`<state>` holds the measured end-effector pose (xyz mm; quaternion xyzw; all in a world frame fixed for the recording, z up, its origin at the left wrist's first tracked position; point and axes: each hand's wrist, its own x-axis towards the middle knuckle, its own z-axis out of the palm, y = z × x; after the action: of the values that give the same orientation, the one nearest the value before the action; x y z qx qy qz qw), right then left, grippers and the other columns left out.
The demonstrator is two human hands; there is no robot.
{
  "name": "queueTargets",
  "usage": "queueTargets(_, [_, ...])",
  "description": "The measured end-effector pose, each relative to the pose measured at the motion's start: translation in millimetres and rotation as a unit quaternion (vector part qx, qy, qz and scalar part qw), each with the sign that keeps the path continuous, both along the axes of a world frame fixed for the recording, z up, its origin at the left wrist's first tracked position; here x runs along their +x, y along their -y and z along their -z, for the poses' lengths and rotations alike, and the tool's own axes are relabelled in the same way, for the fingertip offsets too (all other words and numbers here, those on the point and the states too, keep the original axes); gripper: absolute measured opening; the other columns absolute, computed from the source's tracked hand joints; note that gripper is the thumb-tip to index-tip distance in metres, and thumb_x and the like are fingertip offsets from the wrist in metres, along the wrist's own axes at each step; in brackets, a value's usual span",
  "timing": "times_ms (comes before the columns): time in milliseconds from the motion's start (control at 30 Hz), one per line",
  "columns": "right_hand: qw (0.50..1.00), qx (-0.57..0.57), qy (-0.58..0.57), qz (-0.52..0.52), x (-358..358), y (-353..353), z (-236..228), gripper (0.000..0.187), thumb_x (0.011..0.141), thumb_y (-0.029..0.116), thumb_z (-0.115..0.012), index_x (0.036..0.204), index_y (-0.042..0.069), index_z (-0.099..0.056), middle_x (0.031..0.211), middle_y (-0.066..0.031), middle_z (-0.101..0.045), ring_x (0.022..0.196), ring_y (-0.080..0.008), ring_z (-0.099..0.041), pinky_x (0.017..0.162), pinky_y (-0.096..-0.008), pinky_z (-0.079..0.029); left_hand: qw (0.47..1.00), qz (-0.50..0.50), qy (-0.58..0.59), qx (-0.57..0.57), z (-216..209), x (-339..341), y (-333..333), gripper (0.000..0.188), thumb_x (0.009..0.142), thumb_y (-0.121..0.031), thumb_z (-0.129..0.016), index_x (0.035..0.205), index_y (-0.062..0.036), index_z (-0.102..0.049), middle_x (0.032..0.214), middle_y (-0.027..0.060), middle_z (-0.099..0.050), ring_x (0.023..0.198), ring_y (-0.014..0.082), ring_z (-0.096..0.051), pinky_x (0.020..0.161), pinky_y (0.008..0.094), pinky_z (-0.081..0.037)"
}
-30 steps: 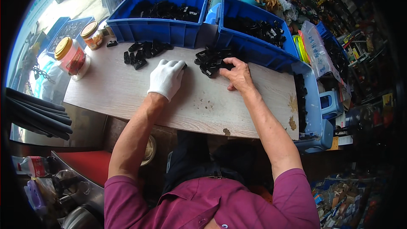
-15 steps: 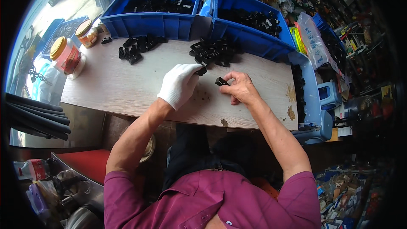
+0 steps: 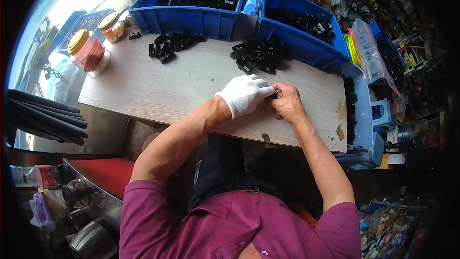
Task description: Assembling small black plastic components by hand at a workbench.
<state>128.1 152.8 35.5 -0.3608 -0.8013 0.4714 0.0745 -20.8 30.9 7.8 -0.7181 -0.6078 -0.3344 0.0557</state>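
Note:
In a white knitted glove, my left hand [image 3: 243, 96] meets my bare right hand [image 3: 289, 103] above the front middle of the table. Both hands are closed at the fingertips around black plastic parts, of which only a small black piece [image 3: 273, 95] shows between them. Whether the two parts are joined or merely touching is hidden by the fingers. Just beyond the hands lies a pile of similar black plastic parts [image 3: 258, 56]. A second, looser group of black parts [image 3: 173, 45] lies farther left.
Two blue bins [image 3: 187, 21] [image 3: 301, 43] full of black parts line the table's [image 3: 143, 84] far edge. Two jars with yellow lids [image 3: 89, 56] [image 3: 112, 29] stand at the left. A lighter blue bin [image 3: 362, 108] borders the right edge, beside a blue stool [image 3: 383, 116].
My hands, apart before with a black part in each, have come together. The left hand has moved right and its forearm lies more slanted. The whole view has shifted slightly.

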Motion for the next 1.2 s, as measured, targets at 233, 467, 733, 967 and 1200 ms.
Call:
queueTargets(233, [0.999,-0.024,-0.021,0.008,0,1,0,0.034,0.074,-0.006,-0.059,0.105,0.000,-0.072,0.055,-0.0032,-0.056,0.041,-0.0142,-0.054,0.038,-0.0312,-0.047,0.999,-0.016,-0.009,0.038,7,5,1,0.030,0.081,-0.008,-0.066,0.110,-0.0125,-0.072,0.103,0.0063,-0.070,0.098,0.0306,-0.067,0.086,0.0399,-0.056])
queueTargets(467, [1.000,-0.024,-0.015,0.008,1,1,-2,0.030,0.076,-0.001,-0.067,0.105,0.000,-0.072,0.054,-0.0007,-0.053,0.041,-0.0110,-0.050,0.038,-0.0302,-0.047,0.998,-0.049,-0.027,0.016,10,14,8,0.026,0.082,-0.014,-0.065,0.108,-0.0101,-0.068,0.098,0.0076,-0.067,0.098,0.0298,-0.064,0.083,0.0416,-0.052])
queueTargets(733, [0.996,-0.069,-0.055,0.024,9,-2,3,0.031,0.080,0.010,-0.079,0.107,-0.002,-0.068,0.056,0.0012,-0.052,0.042,-0.0091,-0.048,0.038,-0.0273,-0.046,0.974,-0.211,0.003,0.087,-18,4,36,0.037,0.080,-0.005,-0.069,0.116,-0.0089,-0.066,0.112,0.0103,-0.068,0.104,0.0339,-0.063,0.086,0.0446,-0.053])
queueTargets(967, [0.972,-0.171,-0.142,0.078,18,-3,1,0.038,0.081,0.016,-0.082,0.107,-0.003,-0.064,0.060,0.0010,-0.056,0.045,-0.0085,-0.053,0.043,-0.0274,-0.052,0.853,-0.500,-0.146,0.024,12,-119,107,0.024,0.083,-0.010,-0.068,0.106,-0.0114,-0.069,0.102,0.0064,-0.068,0.095,0.0323,-0.064,0.075,0.0441,-0.056])
queueTargets(1200, [0.953,-0.232,-0.153,0.123,44,-24,0,0.041,0.081,0.017,-0.083,0.111,-0.002,-0.062,0.057,0.0000,-0.056,0.044,-0.0110,-0.057,0.047,-0.0319,-0.059,0.899,-0.420,-0.113,0.051,19,-115,102,0.029,0.084,-0.002,-0.066,0.110,-0.0133,-0.071,0.111,0.0056,-0.070,0.099,0.0332,-0.065,0.082,0.0426,-0.057])
